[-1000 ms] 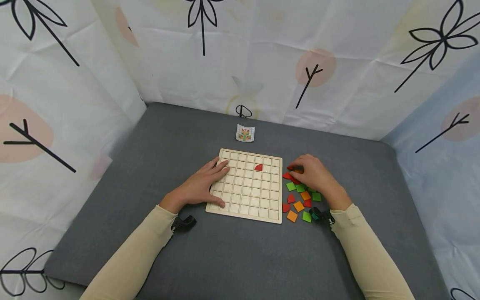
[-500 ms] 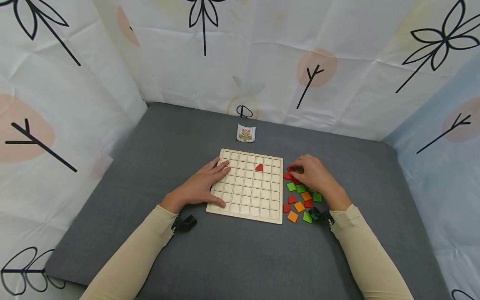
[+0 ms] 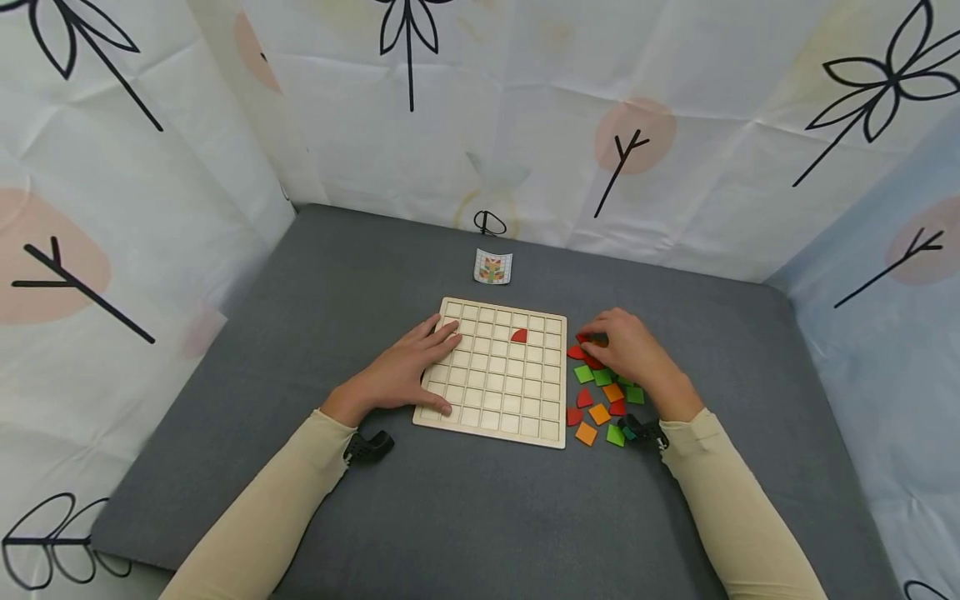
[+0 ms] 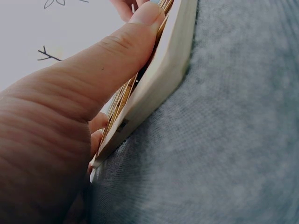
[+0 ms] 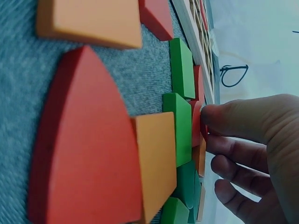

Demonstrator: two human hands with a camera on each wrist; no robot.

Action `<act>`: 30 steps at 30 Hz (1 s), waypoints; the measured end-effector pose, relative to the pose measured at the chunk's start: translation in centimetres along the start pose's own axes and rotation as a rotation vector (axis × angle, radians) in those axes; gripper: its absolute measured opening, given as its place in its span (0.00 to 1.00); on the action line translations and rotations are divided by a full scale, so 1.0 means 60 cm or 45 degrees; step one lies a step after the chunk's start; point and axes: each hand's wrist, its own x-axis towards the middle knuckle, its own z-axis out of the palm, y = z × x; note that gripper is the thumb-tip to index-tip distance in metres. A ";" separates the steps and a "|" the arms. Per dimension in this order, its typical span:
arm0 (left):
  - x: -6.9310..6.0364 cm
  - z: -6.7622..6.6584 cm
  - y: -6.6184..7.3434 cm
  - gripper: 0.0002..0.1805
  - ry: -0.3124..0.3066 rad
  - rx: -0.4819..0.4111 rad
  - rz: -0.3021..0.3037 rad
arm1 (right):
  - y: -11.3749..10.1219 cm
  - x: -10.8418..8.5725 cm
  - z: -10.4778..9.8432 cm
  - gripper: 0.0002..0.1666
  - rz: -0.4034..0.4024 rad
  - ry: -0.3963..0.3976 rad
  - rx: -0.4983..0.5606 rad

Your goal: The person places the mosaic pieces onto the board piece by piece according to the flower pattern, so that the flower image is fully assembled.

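White cloth (image 3: 337, 125) with black leaf drawings hung all round, and there was the grey tabletop (image 3: 480, 517), with me right over it! My left hand (image 3: 408, 362) lay flat and spread on the left side of the wooden board (image 3: 495, 387), fingers up the far part, thumb down by the near corner.

Across to my right hand (image 3: 626, 340), and it was busy: thumb and forefinger pinched a red piece (image 5: 203, 125) just beside the board's right edge, at the far end of the pile, the other fingers loosely bent.

The score? Very early, I judged: one quarter-round tile (image 3: 519, 336) sat in a cell, and every other cell I could see was bare, though my hand covered a few. Red, orange tiles (image 3: 586, 433) and green tiles (image 3: 583, 374) waited outside, close along the right edge. Beyond the board lay a small card (image 3: 492, 267) with a coloured picture on a grid.

Now, the angles! The seated tile turned its curve to the far left, its square corner to the near right. The pinched one was mostly hidden, so I couldn't tell its direction or long axis. The board looked near square, with no clear long axis, its far edge slanting slightly nearer me towards the right.
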 end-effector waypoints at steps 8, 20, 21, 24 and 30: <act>0.000 -0.001 0.001 0.69 -0.003 0.006 -0.002 | 0.000 0.001 0.000 0.13 -0.008 -0.006 -0.025; 0.001 -0.001 0.001 0.69 -0.012 0.008 -0.005 | 0.003 0.003 0.003 0.13 -0.023 0.019 -0.009; 0.000 -0.001 0.001 0.69 -0.012 0.008 -0.005 | 0.004 0.003 0.004 0.12 -0.025 0.023 -0.003; 0.000 -0.002 0.003 0.70 -0.008 0.003 -0.002 | 0.005 0.003 0.005 0.12 -0.024 0.029 0.010; 0.001 -0.001 0.002 0.70 -0.019 0.011 -0.015 | 0.003 0.004 0.006 0.13 -0.006 0.037 0.013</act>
